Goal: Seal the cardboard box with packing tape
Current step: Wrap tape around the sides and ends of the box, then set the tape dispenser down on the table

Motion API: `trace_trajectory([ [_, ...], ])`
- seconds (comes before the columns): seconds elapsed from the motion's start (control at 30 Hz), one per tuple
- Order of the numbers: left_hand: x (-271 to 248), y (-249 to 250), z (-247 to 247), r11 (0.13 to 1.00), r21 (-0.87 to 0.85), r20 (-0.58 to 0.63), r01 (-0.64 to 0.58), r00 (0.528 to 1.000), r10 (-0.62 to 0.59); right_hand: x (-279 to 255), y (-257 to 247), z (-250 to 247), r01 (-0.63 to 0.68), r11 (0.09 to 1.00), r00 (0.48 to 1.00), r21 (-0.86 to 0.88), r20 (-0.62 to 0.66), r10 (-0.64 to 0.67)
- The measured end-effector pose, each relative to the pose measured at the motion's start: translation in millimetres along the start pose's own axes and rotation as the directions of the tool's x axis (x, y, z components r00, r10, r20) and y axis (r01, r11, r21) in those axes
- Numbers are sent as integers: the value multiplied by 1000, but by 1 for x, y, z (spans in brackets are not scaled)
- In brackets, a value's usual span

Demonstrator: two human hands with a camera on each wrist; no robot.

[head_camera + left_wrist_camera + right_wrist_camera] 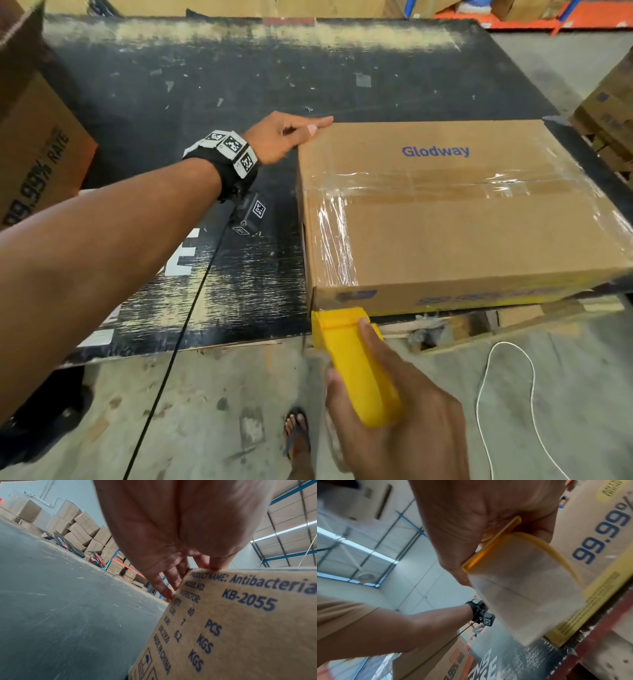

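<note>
The Glodway cardboard box (455,219) sits flat on the right part of the black bench (191,113), its near edge right at the bench's front lip. Clear packing tape (428,186) already runs along the centre seam of the lid, and a second strip (337,236) crosses the left end of the lid and wraps down over the near side.

The left hand (284,137) is stretched out to the box's far left corner, fingers fairly straight, fingertips (164,589) pressing on the corner edge, steadying it rather than grabbing anything. The right hand (394,411) is wrapped round a yellow tape dispenser (356,359), whose nose sits just below the near left corner of the box, right under where that side strip ends. In the right wrist view the roll of clear tape (525,588) fills the dispenser's frame; the picture is blurred, so whether a tail of tape links dispenser and box I cannot tell.

So, by my reading, we're at the end of the left-edge strip: the job looks well along. If the tape is uncut, the next move calls for a sharp tilt of the dispenser to bite the blade through, then a smoothing pass down the box side. The right end of the lid appears taped too, though glare makes that hard to confirm.
</note>
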State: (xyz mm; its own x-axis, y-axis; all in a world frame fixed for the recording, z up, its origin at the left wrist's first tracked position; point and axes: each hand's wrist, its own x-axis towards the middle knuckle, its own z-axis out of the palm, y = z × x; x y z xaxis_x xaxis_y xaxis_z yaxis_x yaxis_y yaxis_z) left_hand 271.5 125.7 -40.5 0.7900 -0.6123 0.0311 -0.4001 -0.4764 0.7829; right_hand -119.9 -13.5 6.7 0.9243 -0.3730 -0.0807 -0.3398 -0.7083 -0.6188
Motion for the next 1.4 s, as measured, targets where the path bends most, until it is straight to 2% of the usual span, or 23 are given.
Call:
trace_trajectory([
  [0.03, 0, 1, 1, 1000, 15, -22, 3, 1000, -3, -2, 6, 8, -103, 991, 989, 86, 115, 93],
  [0.07, -1, 2, 0, 999, 51, -52, 7, 999, -4, -1, 26, 28, -193, 979, 959, 65, 221, 175],
  [0.1, -3, 6, 0, 993, 115, -89, 10, 996, 1, 2, 42, 37, -271, 961, 924, 47, 293, 246],
  [0.13, -5, 11, 1, 980, 198, -135, 7, 991, 20, 9, 56, 40, -309, 951, 906, 28, 314, 285],
  [0.2, -18, 29, 6, 950, 309, -192, -37, 976, 100, 12, 76, 47, -309, 950, 884, 35, 379, 274],
  [0.23, -30, 41, 11, 950, 302, -191, -75, 972, 137, 9, 78, 46, -289, 956, 881, 54, 405, 244],
  [0.3, -62, 66, 29, 949, 258, -147, -179, 964, 222, 16, 83, 43, -202, 972, 902, 121, 409, 137],
  [0.37, -100, 83, 52, 933, 224, -46, -282, 953, 299, 24, 85, 35, -130, 979, 914, 157, 402, 56],
  [0.43, -136, 89, 72, 906, 253, 85, -340, 940, 329, 25, 87, 29, -73, 982, 926, 172, 377, 3],
  [0.5, -159, 87, 85, 870, 345, 163, -352, 936, 313, 26, 93, 27, -24, 975, 937, 219, 345, -54],
  [0.67, -166, 88, 88, 837, 421, 164, -349, 937, 309, 26, 100, 9, 31, 944, 959, 327, 258, -121],
  [0.83, -160, 104, 96, 858, 422, 103, -294, 956, 276, 21, 108, -47, 103, 882, 973, 461, 138, -186],
  [0.93, -147, 125, 117, 890, 363, 32, -276, 958, 284, 24, 124, -88, 183, 868, 969, 462, 62, -237],
  [1.07, -115, 162, 160, 920, 277, -35, -278, 954, 299, 45, 153, -138, 295, 848, 955, 439, -121, -270],
  [1.17, -83, 204, 201, 921, 246, -36, -301, 947, 319, 71, 187, -178, 339, 843, 936, 417, -243, -256],
  [1.27, -50, 243, 244, 922, 218, -15, -320, 944, 331, 102, 222, -214, 336, 818, 930, 467, -303, -209],
  [1.4, -5, 282, 300, 898, 319, 34, -302, 951, 308, 155, 273, -250, 327, 785, 927, 526, -340, -158],
])
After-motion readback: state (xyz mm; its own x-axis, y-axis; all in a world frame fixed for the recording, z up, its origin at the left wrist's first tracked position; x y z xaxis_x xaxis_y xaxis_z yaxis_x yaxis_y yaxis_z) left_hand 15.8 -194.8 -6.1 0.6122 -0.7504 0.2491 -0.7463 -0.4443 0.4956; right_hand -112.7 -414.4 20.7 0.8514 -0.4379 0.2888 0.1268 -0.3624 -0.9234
